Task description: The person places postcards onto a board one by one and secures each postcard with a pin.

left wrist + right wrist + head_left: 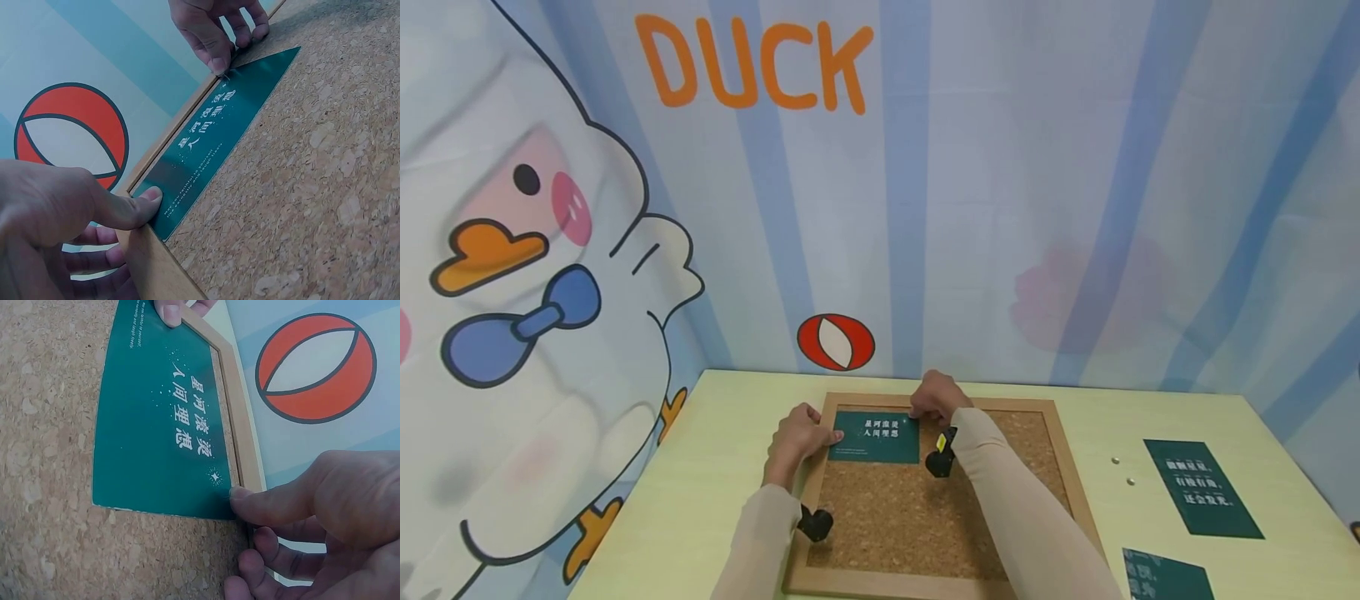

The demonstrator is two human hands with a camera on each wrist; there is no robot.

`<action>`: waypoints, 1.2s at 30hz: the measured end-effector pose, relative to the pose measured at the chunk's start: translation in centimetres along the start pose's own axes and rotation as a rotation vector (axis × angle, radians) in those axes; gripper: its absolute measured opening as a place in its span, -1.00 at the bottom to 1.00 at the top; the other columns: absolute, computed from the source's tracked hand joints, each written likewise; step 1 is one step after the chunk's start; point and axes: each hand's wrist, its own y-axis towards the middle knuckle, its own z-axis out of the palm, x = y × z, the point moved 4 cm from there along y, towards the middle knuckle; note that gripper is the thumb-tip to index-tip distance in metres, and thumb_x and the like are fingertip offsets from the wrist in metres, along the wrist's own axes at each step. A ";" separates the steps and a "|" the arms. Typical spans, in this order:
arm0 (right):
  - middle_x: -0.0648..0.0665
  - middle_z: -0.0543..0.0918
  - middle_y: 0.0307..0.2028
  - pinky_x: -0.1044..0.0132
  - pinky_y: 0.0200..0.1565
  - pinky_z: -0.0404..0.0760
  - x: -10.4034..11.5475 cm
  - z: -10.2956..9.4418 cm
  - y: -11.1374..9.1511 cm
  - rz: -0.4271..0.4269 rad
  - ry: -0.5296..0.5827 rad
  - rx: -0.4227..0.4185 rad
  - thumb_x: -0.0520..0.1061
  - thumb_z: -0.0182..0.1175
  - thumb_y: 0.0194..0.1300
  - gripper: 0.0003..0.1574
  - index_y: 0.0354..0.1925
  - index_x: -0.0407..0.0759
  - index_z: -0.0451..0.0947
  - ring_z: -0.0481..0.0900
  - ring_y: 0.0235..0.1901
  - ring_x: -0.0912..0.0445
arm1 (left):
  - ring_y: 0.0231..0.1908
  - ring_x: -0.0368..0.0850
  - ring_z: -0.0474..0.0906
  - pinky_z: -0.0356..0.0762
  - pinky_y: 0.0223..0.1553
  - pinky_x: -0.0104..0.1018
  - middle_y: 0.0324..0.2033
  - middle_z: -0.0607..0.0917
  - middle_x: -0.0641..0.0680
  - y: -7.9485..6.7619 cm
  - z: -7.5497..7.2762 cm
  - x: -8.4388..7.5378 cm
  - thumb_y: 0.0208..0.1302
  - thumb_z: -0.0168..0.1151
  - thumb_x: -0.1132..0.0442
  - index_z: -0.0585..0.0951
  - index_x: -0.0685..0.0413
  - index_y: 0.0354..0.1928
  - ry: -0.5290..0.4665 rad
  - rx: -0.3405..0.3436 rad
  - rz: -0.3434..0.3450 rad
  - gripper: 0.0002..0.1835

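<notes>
A dark green card [872,448] with white Chinese writing lies over the upper left of a wood-framed cork board [895,521]. My left hand [796,437] holds the card's left end, its thumb [149,199] on the printed face and its fingers past the outer side of the frame. At the card's upper right corner, my right hand [942,396] pinches the edge, thumb [250,503] on top and the other fingers curled below it. The card's lower right corner stands slightly off the cork in the right wrist view.
To the right of the board on the pale yellow table [715,475] lie a second green card [1204,487] and a third one [1168,577], cut off by the frame's bottom. Two small shiny pins [1131,481] sit between board and cards. A duck-printed curtain [970,208] rises behind the table.
</notes>
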 end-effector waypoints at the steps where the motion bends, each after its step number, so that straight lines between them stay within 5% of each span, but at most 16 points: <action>1: -0.02 0.17 -0.72 0.19 -0.55 0.30 0.0 0.0 0.0 -0.001 0.002 -0.002 -0.24 0.32 0.41 -0.51 -0.66 -0.13 0.43 0.15 -0.68 0.10 | -0.21 0.14 0.52 0.45 -0.19 0.04 -0.24 0.61 0.20 0.0 0.0 0.0 0.16 0.59 0.05 0.50 0.18 -0.01 0.000 -0.001 -0.001 -0.45; 10: -0.10 0.33 -0.64 0.17 -0.53 0.33 0.1 0.1 -0.2 -0.034 -0.042 -0.070 -0.27 0.35 0.34 -0.82 -0.38 -0.31 0.56 0.29 -0.62 0.04 | -0.19 0.15 0.52 0.46 -0.15 0.07 -0.21 0.61 0.22 0.0 0.2 -0.1 0.17 0.58 0.05 0.51 0.19 0.02 0.000 0.007 -0.004 -0.44; 17: -0.14 0.35 -0.61 0.18 -0.56 0.25 0.4 0.2 -0.7 -0.067 -0.069 -0.084 -0.27 0.29 0.37 -0.83 -0.33 -0.37 0.55 0.26 -0.64 0.04 | -0.20 0.15 0.53 0.48 -0.17 0.06 -0.21 0.62 0.22 0.0 -0.1 -0.1 0.17 0.58 0.04 0.51 0.19 0.04 0.010 0.006 -0.004 -0.44; 25: -0.11 0.32 -0.64 0.17 -0.51 0.30 0.1 0.3 -1.2 -0.097 -0.089 -0.097 -0.27 0.31 0.35 -0.64 -0.58 -0.24 0.48 0.27 -0.62 0.04 | -0.22 0.13 0.51 0.45 -0.20 0.03 -0.23 0.59 0.20 -0.3 -0.1 -0.2 0.18 0.57 0.04 0.50 0.19 0.00 0.010 0.020 -0.008 -0.45; 31: 0.00 0.13 -0.68 0.21 -0.48 0.24 -0.4 0.4 -1.4 -0.196 -0.111 -0.127 -0.29 0.35 0.30 -0.39 -0.72 -0.07 0.21 0.14 -0.62 0.10 | -0.23 0.12 0.51 0.44 -0.22 0.01 -0.24 0.58 0.20 -0.3 0.0 0.0 0.17 0.58 0.03 0.49 0.18 -0.01 0.008 0.020 -0.009 -0.44; 36: 0.06 0.09 -0.78 0.26 -0.56 0.17 -1.0 0.5 -1.5 -0.314 -0.088 -0.158 -0.25 0.35 0.35 -0.32 -0.78 -0.05 0.22 0.05 -0.71 0.16 | -0.23 0.12 0.49 0.41 -0.23 -0.01 -0.26 0.55 0.19 -0.3 -0.1 -0.1 0.17 0.58 0.03 0.47 0.17 -0.04 0.014 0.019 0.000 -0.45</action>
